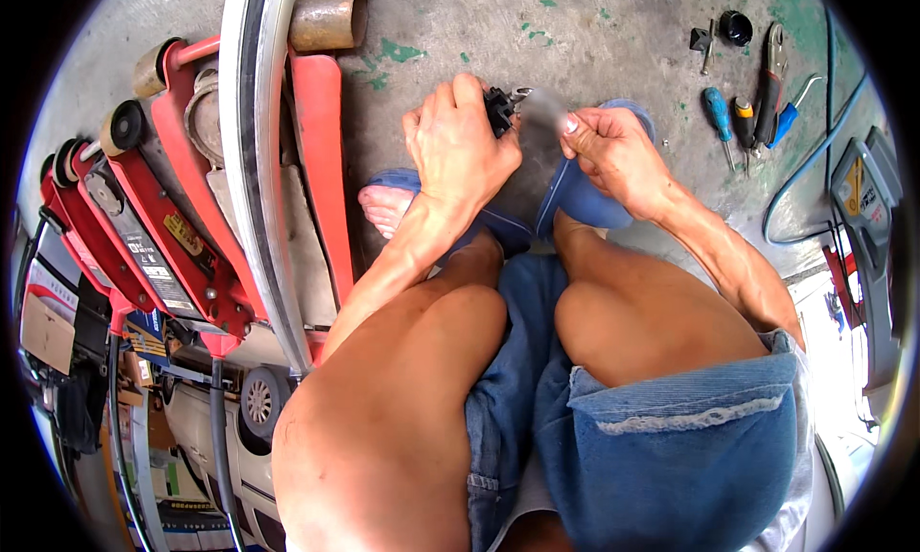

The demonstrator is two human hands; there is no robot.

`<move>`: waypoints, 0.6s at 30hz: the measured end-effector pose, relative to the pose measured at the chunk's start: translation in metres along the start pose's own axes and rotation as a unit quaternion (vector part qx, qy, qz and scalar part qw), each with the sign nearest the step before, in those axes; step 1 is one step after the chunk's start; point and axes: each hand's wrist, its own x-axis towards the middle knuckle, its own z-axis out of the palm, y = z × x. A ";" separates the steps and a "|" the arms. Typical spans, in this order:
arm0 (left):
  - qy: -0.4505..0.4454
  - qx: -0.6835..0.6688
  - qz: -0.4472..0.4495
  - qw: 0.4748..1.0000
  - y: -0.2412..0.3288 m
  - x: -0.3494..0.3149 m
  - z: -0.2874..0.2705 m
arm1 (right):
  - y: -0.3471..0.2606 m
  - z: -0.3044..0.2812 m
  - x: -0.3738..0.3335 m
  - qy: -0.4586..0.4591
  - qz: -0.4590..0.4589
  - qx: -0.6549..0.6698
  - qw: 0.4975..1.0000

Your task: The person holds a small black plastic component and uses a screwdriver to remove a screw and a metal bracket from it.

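Observation:
My left hand (455, 145) is closed round a small black plastic part (498, 111), held above the concrete floor in front of my feet. A bit of shiny metal (521, 93) shows at its upper right side. To the right, my right hand (613, 154) has thumb and forefinger pinched together, close to the black part. Between the hands lies a grey smeared patch, so what the right fingers hold cannot be made out. Both hands are over my blue sandals (589, 202).
Right on the floor lie a blue screwdriver (717, 113), a yellow-and-black screwdriver (744, 121), locking pliers (771, 82), a blue-handled hook tool (788, 121) and a black round cap (735, 28). A hose (800, 178) curves beyond. Red floor jacks (177, 217) and a pale upright post (251, 169) stand left.

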 end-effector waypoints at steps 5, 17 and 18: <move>0.010 0.003 0.012 1.000 -0.001 0.001 0.002 | 0.003 0.008 0.000 0.032 -0.011 -0.011 0.999; 0.015 0.012 -0.001 1.000 0.000 0.002 0.003 | -0.004 0.024 -0.009 0.000 0.006 0.133 0.991; 0.014 0.009 0.001 1.000 0.001 0.002 0.003 | -0.007 0.026 -0.014 0.012 0.005 0.146 0.989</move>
